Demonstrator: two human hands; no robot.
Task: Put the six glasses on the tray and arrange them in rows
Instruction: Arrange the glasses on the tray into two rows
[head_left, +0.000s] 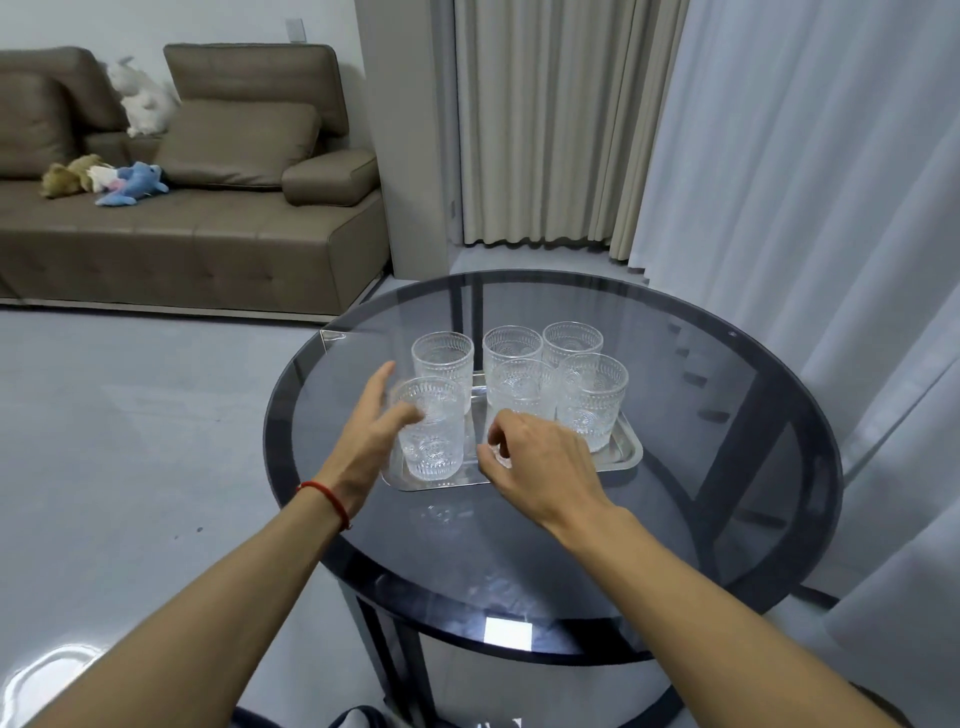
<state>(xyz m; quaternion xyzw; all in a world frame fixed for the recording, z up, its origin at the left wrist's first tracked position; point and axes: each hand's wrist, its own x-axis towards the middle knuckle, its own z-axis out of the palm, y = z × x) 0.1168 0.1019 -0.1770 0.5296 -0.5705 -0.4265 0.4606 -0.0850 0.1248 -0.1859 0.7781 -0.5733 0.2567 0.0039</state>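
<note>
Several clear embossed glasses stand upright in two rows on a metal tray (629, 453) on a round dark glass table (727, 467). The back row holds the left glass (442, 357), the middle glass (511, 344) and the right glass (572, 339). In front stand the front-left glass (432, 441), the front-middle glass (524, 387) and the front-right glass (593, 402). My left hand (371, 436) is open beside the front-left glass, thumb against its side. My right hand (543, 467) hovers with curled fingers before the front-middle glass, hiding its base, with nothing seen in it.
The table's near rim (467, 618) lies just below my forearms. A brown sofa (208, 228) with soft toys stands at the back left. Curtains (779, 182) hang close behind and to the right of the table. Grey floor (130, 441) lies to the left.
</note>
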